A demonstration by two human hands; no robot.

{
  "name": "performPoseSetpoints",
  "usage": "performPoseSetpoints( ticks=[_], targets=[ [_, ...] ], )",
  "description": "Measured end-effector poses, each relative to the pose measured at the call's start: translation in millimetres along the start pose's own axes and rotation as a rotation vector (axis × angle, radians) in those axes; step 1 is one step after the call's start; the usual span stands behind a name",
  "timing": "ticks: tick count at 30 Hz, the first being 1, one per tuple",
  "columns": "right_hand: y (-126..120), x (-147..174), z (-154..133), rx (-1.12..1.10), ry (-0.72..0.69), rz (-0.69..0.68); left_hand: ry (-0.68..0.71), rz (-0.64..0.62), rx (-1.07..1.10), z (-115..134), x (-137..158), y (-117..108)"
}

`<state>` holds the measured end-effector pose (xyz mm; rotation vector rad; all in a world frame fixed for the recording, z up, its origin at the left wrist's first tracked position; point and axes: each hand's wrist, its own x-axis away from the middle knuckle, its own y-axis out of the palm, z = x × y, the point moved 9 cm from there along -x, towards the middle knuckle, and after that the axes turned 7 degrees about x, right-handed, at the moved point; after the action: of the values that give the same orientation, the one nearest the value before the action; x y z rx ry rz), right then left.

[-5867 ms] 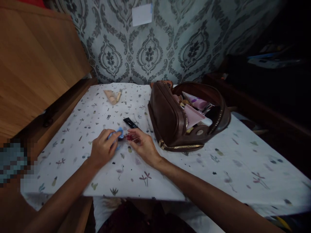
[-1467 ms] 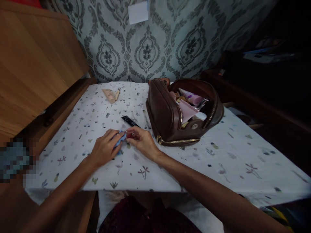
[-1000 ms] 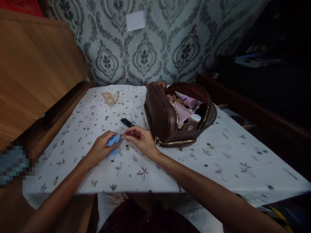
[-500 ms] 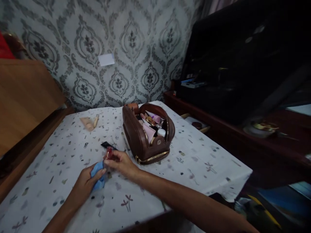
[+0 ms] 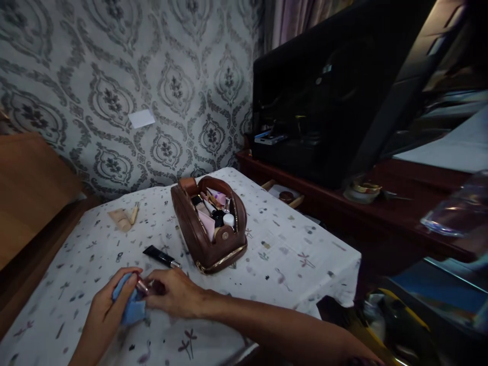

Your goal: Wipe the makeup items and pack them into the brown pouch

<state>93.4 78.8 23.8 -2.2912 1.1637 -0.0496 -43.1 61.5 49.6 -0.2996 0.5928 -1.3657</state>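
My left hand (image 5: 110,305) is closed around a blue cloth (image 5: 133,311), low on the left side of the table. My right hand (image 5: 179,292) pinches a small shiny red-and-clear cosmetic container (image 5: 142,286). One end of the container meets the cloth at my left fingertips; my fingers hide much of it. Just beyond the hands lies a black tube with a silvery end (image 5: 162,255). Behind my right hand stands an open brown makeup bag (image 5: 208,229), filled with several cosmetics, including a white-lidded jar (image 5: 229,220) and a pink tube (image 5: 206,223).
A beige tube (image 5: 121,220) and a slim pale stick (image 5: 134,213) lie at the table's far left. The patterned white tablecloth (image 5: 290,244) covers the table. A large black screen (image 5: 324,101) stands on dark red furniture to the right, above an open drawer (image 5: 295,201). A wooden panel (image 5: 34,188) borders the left.
The view has swung right. The container has turned, and its end now sits against the cloth, with both hands closer together. The black tube, partly covered before, now shows in full.
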Motion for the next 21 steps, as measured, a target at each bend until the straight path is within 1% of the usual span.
performPoseSetpoints(
  ticks=[3, 5, 10, 13, 16, 18, 20, 21],
  targets=[
    [-14.6, 6.4, -16.7, 0.067, -0.077, 0.009, -0.035, 0.042, 0.024, 11.3, -3.2, -4.5],
    [-28.0, 13.7, -27.5, 0.1, -0.101, 0.014, -0.057, 0.064, 0.062, 22.7, -5.8, -4.3],
    [-72.2, 37.1, -53.9, 0.015, -0.153, 0.056, 0.006, 0.102, 0.191, 72.0, -12.8, 8.9],
    [-96.2, 49.8, -64.0, 0.003, -0.178, 0.079, -0.002, 0.135, 0.275, 98.5, -14.7, 20.5],
    [-116.3, 59.8, -68.5, 0.004, -0.191, 0.114, -0.026, 0.109, 0.288, 118.4, -18.4, 35.6],
    [-129.2, 64.8, -67.0, -0.043, -0.178, 0.15, -0.062, 0.087, 0.326, 124.0, -23.1, 44.4],
    [-143.6, 68.2, -60.2, -0.172, -0.146, 0.189, -0.073, 0.07, 0.352, 126.6, -30.5, 51.5],
    [-151.7, 69.3, -54.7, -0.267, -0.122, 0.21, -0.057, 0.067, 0.329, 128.2, -35.2, 53.9]
  ],
)
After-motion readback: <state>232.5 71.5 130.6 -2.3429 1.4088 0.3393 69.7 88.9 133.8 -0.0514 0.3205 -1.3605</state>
